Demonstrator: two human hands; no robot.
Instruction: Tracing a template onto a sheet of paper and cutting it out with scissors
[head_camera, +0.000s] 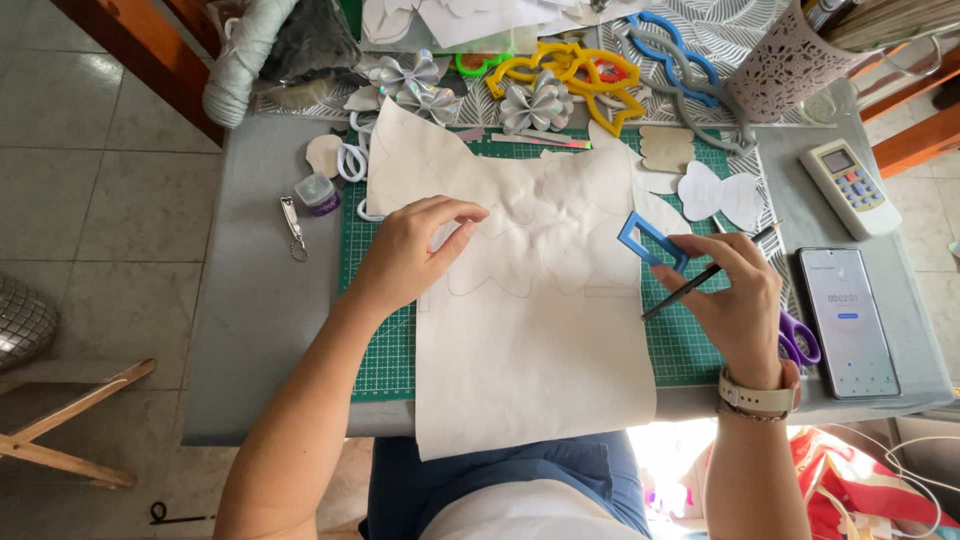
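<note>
grey table (250, 330) on pale tiled floor (90, 200), wooden chair (70, 420) left.

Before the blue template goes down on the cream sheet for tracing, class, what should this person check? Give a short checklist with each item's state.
1. Cream sheet lying on the green cutting mat: ok.
2. Left hand pressing the sheet down: ok.
3. Blue template held in the right hand: ok.
4. Pencil in the same hand: ok.
5. Sheet smooth: not ok, the upper part is wrinkled.
6. Pencil tip sharp: cannot tell.
</note>
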